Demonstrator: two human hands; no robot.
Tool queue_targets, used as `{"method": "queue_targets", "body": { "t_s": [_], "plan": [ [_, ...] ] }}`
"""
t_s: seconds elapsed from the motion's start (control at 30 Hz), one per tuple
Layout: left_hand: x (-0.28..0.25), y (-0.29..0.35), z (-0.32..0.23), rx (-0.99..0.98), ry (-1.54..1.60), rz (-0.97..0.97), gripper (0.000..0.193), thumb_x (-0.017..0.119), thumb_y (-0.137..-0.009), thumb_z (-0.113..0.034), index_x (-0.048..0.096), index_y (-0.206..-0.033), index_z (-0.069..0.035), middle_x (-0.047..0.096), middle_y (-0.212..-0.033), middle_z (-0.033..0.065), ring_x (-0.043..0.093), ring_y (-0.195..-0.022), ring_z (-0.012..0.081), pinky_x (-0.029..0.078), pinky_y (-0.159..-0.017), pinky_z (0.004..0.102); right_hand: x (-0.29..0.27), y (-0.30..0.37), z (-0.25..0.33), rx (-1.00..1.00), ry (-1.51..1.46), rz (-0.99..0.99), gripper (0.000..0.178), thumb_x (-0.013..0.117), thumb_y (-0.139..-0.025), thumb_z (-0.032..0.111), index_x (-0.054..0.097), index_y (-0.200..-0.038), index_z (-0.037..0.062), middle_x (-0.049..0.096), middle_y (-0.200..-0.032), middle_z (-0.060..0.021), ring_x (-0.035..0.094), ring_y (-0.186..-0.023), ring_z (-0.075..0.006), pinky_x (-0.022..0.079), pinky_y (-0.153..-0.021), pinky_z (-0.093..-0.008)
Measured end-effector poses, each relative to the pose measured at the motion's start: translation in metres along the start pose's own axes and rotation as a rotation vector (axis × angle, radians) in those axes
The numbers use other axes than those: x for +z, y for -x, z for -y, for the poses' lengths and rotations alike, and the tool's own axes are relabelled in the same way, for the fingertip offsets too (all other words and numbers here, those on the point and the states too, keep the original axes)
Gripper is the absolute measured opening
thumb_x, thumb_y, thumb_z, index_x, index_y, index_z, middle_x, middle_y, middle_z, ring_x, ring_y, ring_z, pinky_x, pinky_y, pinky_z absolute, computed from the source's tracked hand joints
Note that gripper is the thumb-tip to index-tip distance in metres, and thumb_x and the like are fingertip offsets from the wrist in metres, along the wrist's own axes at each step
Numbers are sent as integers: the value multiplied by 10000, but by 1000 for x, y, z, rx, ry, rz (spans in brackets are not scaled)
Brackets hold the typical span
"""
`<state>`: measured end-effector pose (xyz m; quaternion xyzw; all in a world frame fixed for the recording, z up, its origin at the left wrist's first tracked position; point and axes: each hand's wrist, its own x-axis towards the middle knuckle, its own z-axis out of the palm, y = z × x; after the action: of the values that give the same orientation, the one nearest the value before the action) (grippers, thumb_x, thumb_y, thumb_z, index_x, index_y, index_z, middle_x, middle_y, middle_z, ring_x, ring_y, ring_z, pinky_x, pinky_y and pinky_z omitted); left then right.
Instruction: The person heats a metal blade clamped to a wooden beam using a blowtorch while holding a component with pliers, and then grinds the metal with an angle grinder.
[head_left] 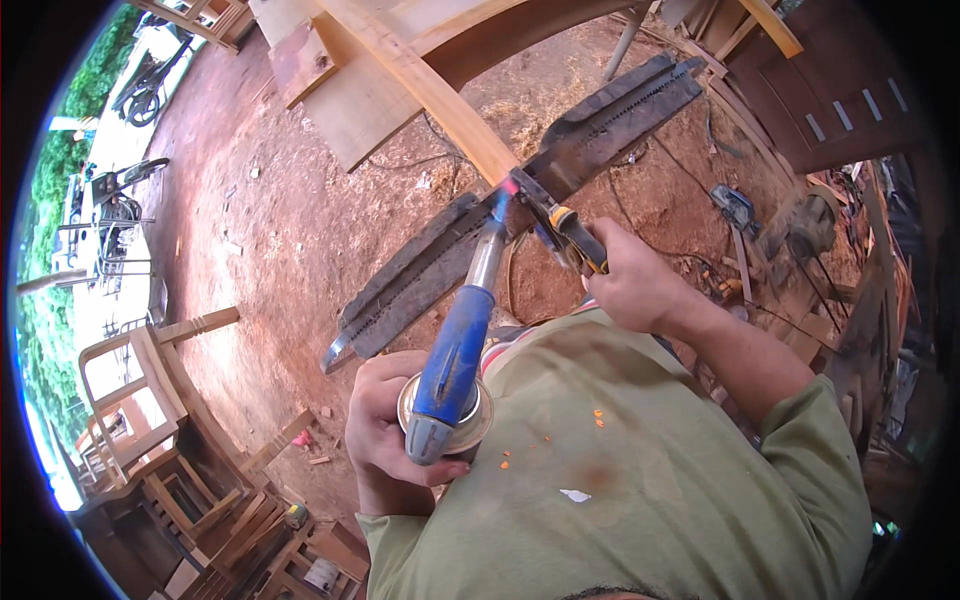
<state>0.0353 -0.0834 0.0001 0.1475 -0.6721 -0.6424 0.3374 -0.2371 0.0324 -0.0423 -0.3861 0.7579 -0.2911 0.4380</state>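
Left hand grips a small tin — contents hidden; right hand clamps a yellow-handled tool.

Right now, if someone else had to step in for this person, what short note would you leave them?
Left hand: holds a small round tin and the blue grip of a metal tool whose tip sits at the clamp.
Right hand: grips a yellow-and-black clamp where a pale wood strip meets a long dark toothed bar.
Done or left: can't tell from this view.

Red dirt floor — wood scraps, cables, prob. sawdust lying on it.
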Motion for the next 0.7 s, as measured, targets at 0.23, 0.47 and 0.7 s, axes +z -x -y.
{"method": "queue_targets", "body": {
  "t_s": [0.23,0.47,0.7],
  "plan": [
    [-10,4,1,-57,-1,61,477,919,-530,-350,677,-767,-13,658,-768,126,651,-651,278,484,-606,338,-1,10,13,34,-82,-16,305,559,-871,27,462,-1142,-72,614,-958,-244,641,-949,-370,479,-859,-446],
    [-22,6,1,-63,23,61,495,925,-536,-368,680,-771,-9,664,-782,132,651,-655,281,488,-609,343,5,13,13,47,-77,-22,218,583,-880,42,490,-1053,-52,608,-951,-242,637,-904,-358,481,-833,-439],
    [-23,5,-1,-54,6,65,527,931,-537,-388,687,-793,3,679,-811,147,670,-677,290,510,-633,346,8,15,11,67,-100,16,140,565,-877,41,524,-990,-33,592,-948,-256,614,-913,-399,472,-824,-456]
  ]
}}
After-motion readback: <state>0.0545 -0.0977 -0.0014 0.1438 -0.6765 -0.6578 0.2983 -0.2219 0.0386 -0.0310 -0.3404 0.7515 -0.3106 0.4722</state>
